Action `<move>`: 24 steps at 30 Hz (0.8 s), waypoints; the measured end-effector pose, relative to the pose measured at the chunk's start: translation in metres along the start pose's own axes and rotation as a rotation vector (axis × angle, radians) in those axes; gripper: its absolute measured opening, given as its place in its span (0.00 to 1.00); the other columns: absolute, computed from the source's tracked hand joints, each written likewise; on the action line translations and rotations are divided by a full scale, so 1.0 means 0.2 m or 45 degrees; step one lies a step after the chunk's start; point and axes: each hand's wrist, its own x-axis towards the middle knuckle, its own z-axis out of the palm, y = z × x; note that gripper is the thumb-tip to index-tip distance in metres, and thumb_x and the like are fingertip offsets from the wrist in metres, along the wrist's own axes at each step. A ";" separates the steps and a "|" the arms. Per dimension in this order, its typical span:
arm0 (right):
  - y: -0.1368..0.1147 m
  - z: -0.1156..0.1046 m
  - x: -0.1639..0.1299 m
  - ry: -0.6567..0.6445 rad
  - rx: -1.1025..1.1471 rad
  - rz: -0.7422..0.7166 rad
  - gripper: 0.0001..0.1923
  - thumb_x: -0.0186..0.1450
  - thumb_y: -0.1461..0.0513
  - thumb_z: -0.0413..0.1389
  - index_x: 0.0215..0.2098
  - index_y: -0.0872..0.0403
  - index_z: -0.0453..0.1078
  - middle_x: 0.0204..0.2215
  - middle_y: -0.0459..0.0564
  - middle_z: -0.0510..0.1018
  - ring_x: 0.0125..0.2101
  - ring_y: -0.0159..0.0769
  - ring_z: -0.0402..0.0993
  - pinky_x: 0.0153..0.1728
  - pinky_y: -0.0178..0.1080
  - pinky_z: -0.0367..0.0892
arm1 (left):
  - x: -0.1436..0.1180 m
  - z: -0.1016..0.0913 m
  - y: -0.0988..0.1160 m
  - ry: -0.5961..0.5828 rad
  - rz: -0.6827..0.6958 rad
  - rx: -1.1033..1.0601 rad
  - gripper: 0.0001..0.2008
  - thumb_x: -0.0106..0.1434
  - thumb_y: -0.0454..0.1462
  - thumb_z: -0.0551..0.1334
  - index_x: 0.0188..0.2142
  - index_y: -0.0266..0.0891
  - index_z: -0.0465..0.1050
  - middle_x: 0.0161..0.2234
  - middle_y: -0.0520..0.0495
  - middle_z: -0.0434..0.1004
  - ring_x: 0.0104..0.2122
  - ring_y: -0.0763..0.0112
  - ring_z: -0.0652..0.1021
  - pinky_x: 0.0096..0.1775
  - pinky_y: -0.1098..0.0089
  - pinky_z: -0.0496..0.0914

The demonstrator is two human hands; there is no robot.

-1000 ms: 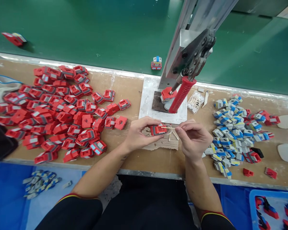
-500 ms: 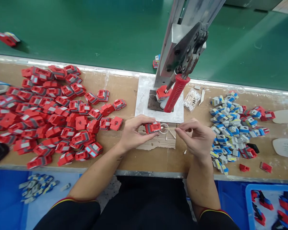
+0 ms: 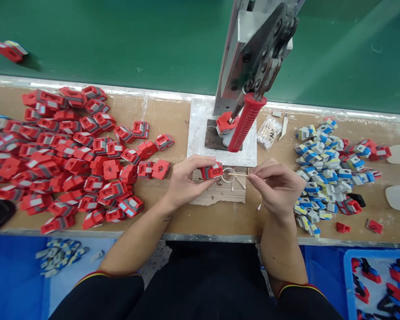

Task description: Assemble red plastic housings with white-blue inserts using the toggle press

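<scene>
Between thumb and fingers, my left hand [image 3: 186, 182] holds a red plastic part [image 3: 212, 171] with grey trim, just left of a small round dish [image 3: 227, 174]. My right hand [image 3: 275, 184] pinches a cotton swab [image 3: 242, 174], whose far end reaches over the dish. More swabs [image 3: 232, 186] lean on the dish rim, and a piece of cardboard [image 3: 216, 198] lies under it. Behind my hands stands a lever press with a red handle [image 3: 247, 124]; another red part [image 3: 224, 123] sits under its plunger.
Many red parts [image 3: 76, 169] are heaped on the left. Blue, white and yellow parts [image 3: 320, 169] are piled on the right. A bag of swabs [image 3: 269, 132] lies beside the press's metal base [image 3: 196, 133]. A blue bin [image 3: 348, 284] stands at lower right, and a green surface [image 3: 120, 40] runs along the back.
The red part in my left hand has been tilted. My right hand has shifted slightly right, and the swab tip has moved away from the part to over the dish. The camera view has shifted a little.
</scene>
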 end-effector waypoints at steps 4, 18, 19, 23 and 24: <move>-0.03 0.07 0.00 0.059 0.225 0.011 0.09 0.65 0.65 0.69 0.30 0.49 0.75 0.24 0.43 0.83 0.24 0.33 0.78 0.28 0.38 0.72 | 0.00 0.00 0.01 -0.039 0.023 0.032 0.14 0.62 0.34 0.75 0.48 0.41 0.81 0.46 0.42 0.88 0.45 0.63 0.87 0.48 0.64 0.83; -0.01 0.10 -0.02 -0.056 0.190 0.089 0.09 0.63 0.67 0.69 0.31 0.49 0.76 0.26 0.44 0.85 0.26 0.33 0.79 0.27 0.38 0.68 | -0.01 0.01 0.02 -0.062 -0.001 0.063 0.12 0.64 0.38 0.75 0.47 0.42 0.82 0.45 0.42 0.88 0.45 0.63 0.87 0.48 0.64 0.82; -0.01 0.10 -0.02 -0.052 0.179 0.089 0.09 0.64 0.67 0.69 0.31 0.49 0.76 0.26 0.44 0.85 0.26 0.33 0.79 0.27 0.38 0.68 | -0.01 0.01 0.02 -0.060 0.001 0.069 0.12 0.64 0.38 0.75 0.47 0.42 0.82 0.45 0.42 0.88 0.44 0.63 0.87 0.47 0.64 0.82; -0.01 0.08 -0.02 -0.021 0.090 0.096 0.09 0.64 0.64 0.69 0.30 0.49 0.76 0.25 0.45 0.84 0.25 0.35 0.78 0.27 0.40 0.69 | 0.00 0.00 0.02 -0.033 0.022 0.062 0.14 0.62 0.37 0.76 0.47 0.42 0.82 0.45 0.43 0.88 0.44 0.63 0.87 0.47 0.65 0.82; -0.01 0.07 -0.02 -0.013 0.062 0.101 0.09 0.64 0.63 0.69 0.29 0.49 0.75 0.24 0.45 0.84 0.25 0.35 0.78 0.26 0.40 0.70 | 0.00 0.00 0.02 -0.030 0.026 0.061 0.14 0.62 0.37 0.76 0.47 0.42 0.82 0.45 0.43 0.88 0.44 0.63 0.87 0.47 0.64 0.82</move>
